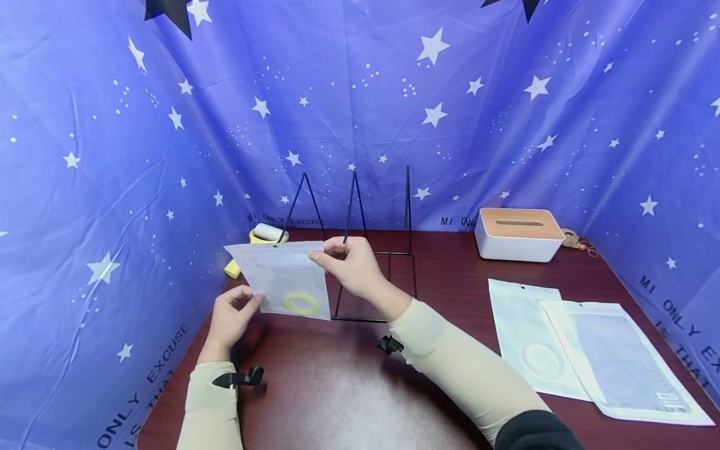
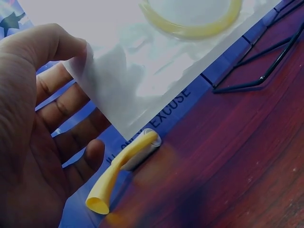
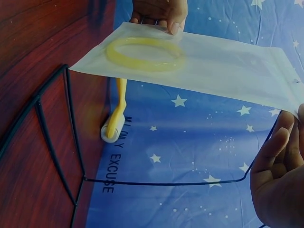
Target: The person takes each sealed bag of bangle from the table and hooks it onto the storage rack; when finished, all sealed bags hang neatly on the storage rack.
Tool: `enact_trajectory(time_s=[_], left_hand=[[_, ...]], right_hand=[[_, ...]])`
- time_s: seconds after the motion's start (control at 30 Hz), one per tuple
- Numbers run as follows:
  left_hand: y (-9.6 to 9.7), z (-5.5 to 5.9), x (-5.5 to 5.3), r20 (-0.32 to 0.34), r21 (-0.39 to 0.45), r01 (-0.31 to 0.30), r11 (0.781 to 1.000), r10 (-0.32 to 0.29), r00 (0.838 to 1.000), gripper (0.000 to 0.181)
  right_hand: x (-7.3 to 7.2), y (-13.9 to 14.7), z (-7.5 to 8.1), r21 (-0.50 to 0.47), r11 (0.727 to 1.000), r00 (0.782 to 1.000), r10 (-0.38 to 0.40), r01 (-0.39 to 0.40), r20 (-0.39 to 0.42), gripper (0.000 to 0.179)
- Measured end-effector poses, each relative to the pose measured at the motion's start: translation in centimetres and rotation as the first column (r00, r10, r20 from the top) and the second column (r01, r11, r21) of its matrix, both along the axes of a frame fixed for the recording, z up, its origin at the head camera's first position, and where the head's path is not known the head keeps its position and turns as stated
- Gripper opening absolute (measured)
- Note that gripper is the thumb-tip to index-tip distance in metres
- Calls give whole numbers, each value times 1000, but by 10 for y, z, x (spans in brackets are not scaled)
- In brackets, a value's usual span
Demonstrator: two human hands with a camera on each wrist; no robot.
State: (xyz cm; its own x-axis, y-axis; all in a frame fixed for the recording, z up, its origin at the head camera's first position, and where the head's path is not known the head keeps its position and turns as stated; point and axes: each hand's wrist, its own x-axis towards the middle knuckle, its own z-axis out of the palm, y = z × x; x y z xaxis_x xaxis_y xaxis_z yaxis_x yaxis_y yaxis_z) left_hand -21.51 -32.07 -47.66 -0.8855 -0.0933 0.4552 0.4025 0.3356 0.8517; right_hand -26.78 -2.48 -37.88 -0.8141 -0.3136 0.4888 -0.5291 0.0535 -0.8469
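A white translucent zip pouch [image 1: 264, 269] with a yellow ring [image 2: 190, 33] inside is held up in front of the wire rack. My left hand [image 1: 227, 319] pinches its lower left edge, thumb on the near face and fingers behind. At the upper right corner, my right hand [image 1: 360, 269] grips the pouch between thumb and fingers. The black wire rack [image 1: 409, 212] stands behind, partly hidden by the pouch and the right hand; its tall pointed uprights show above them.
A lint roller [image 1: 271, 232] with a yellow handle lies at the back left. Back right stands a white tissue box [image 1: 517, 248] with a wooden lid, a small beige object [image 1: 570, 239] beside it. Two pouches, one [image 1: 523, 312] under another [image 1: 635, 400], overlap at right.
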Motion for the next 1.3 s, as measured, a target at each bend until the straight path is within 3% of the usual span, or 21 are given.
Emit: enact_trajectory(time_s=[0.17,0.4,0.63,0.83,1.07,1.3], left_hand=[[6,9,5,2,-4,-11,1000,11,1000,11],[7,7,4,7,-13,-11,1000,11,1000,10],[7,6,1,43,-3,-68,998,68,997,9],[7,6,-6,56,35,-83,996,81,995,13],[9,8,-17,65,16,-66,998,64,996,15],[14,12,-28,50,4,-42,999,42,998,15]], right_hand=[[-1,2,-1,-2,1000,1000,0,0,-2,13],[-7,5,-2,4,999,999,35,-35,-15,15],[-15,4,-3,18,1000,1000,11,-11,-17,16],[-23,3,-3,35,999,999,-28,29,-41,18],[-32,2,-1,39,997,997,-68,69,-26,17],[-44,0,1,67,990,991,-119,123,-59,19]])
